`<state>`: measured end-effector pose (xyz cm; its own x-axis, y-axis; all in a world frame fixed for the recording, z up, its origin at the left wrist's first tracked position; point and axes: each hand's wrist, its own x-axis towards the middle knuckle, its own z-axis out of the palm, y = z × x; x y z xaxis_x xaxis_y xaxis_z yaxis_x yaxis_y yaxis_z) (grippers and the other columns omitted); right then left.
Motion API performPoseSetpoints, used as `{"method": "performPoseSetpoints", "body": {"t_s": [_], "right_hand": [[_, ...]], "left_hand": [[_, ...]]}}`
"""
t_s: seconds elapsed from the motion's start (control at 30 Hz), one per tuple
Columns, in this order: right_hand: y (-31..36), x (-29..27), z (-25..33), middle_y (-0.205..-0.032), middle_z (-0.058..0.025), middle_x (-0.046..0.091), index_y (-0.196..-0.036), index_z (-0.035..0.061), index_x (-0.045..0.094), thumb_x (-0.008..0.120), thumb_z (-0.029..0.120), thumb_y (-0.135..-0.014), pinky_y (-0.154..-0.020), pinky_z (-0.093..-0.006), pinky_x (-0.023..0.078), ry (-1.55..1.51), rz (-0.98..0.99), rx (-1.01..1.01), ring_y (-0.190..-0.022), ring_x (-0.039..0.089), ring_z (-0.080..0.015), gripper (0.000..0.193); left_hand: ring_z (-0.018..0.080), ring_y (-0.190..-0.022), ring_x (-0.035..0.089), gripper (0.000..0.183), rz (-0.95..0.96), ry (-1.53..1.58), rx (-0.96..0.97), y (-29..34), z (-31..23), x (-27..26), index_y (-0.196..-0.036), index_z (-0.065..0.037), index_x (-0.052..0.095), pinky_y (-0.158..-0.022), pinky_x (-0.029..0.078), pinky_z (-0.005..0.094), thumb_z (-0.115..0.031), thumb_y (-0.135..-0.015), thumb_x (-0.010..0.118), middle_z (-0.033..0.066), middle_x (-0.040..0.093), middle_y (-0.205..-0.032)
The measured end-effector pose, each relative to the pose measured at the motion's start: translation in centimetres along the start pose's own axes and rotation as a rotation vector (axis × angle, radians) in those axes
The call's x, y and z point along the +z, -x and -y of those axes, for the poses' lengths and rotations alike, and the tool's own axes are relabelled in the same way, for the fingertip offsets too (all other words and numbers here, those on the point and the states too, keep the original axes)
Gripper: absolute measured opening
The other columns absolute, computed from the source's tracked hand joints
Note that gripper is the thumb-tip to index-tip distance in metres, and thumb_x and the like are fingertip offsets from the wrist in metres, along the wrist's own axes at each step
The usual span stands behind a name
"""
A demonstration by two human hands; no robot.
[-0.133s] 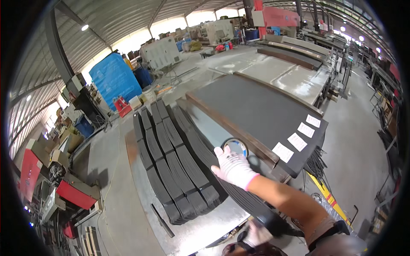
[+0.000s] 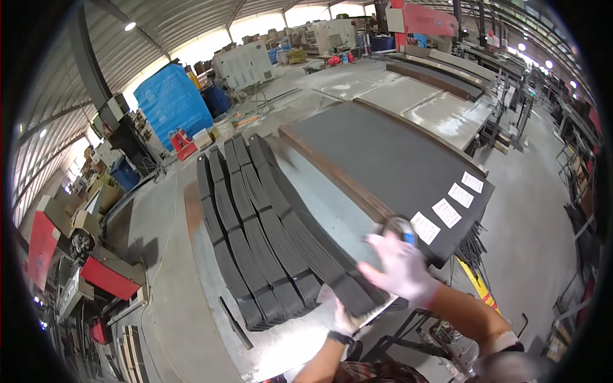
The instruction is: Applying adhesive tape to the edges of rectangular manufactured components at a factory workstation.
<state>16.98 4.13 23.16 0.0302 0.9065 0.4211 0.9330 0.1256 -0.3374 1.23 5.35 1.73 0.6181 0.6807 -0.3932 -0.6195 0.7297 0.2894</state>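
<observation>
Our right grip looks closed on the ring-shaped roll, by the desk's right side. Our left grip is at the near end of the rightmost dark strip bundle, by the near-right corner; fingers part-hidden, we can't tell if closed. We should steady that end, strips flush, roll clear of the stack.

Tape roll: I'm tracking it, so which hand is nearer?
Right: the right hand overlaps the roll in view; the left hand is farther off, lower left, at the near end of a black bundle.
</observation>
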Motion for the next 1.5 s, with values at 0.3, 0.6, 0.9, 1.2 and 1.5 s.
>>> {"method": "performPoseSetpoints", "body": {"t_s": [0.3,0.6,0.9,1.2,1.5], "right_hand": [[48.9,-2.6,-39.0,-0.082,-0.0081,0.064,-0.098,0.0018,0.062,0.058,0.023,-0.090,-0.065,-0.0369,0.050,-0.158,0.459,1.261,-0.068,0.063,-0.0208,0.023],[55.1,-3.4,-43.0,-0.096,-0.0091,0.071,-0.111,0.0047,0.068,0.054,0.040,-0.090,-0.080,-0.0354,0.051,-0.374,0.982,1.360,-0.086,0.065,-0.0213,0.043],[44.3,-7.6,-41.7,-0.091,-0.0140,0.069,-0.107,0.0004,0.065,0.061,0.021,-0.084,-0.079,-0.0329,0.050,-0.317,0.315,1.342,-0.084,0.065,-0.0208,0.031],[17.0,5.4,-30.2,-0.140,-0.0338,0.036,-0.143,-0.0105,0.025,0.066,0.078,-0.064,-0.112,-0.0439,0.028,-0.735,0.006,1.337,-0.134,0.035,-0.0421,0.125],[15.5,13.4,-29.5,-0.112,-0.0147,0.063,-0.122,-0.0058,0.052,0.080,0.036,-0.069,-0.089,-0.0359,0.046,-1.380,-0.548,1.401,-0.100,0.059,-0.0242,0.073]], "left_hand": [[0.0327,-0.124,0.047,0.072,-0.317,0.366,0.315,-7.3,3.0,0.1,-0.135,-0.012,0.044,-0.102,0.037,0.0568,-0.048,-0.079,0.070,0.0103,0.050,-0.136],[0.0193,-0.088,0.046,0.080,-0.942,0.333,0.648,-2.0,8.9,1.7,-0.121,-0.014,0.047,-0.083,0.042,0.0391,-0.074,-0.071,0.064,0.0043,0.049,-0.100],[0.0151,-0.125,0.039,0.071,-0.888,-0.443,1.090,-7.5,6.5,5.7,-0.143,-0.008,0.033,-0.100,0.041,0.0377,-0.056,-0.094,0.049,0.0174,0.040,-0.141],[0.0356,-0.131,0.036,0.065,-0.181,-1.516,1.192,-20.1,11.1,18.3,-0.139,0.003,0.032,-0.110,0.030,0.0436,-0.019,-0.085,0.062,0.0270,0.036,-0.138],[0.0328,-0.120,0.050,0.049,0.362,-2.757,0.099,-26.5,17.9,25.9,-0.116,-0.008,0.059,-0.095,0.044,0.0490,-0.026,-0.072,0.070,0.0134,0.048,-0.131]]}}
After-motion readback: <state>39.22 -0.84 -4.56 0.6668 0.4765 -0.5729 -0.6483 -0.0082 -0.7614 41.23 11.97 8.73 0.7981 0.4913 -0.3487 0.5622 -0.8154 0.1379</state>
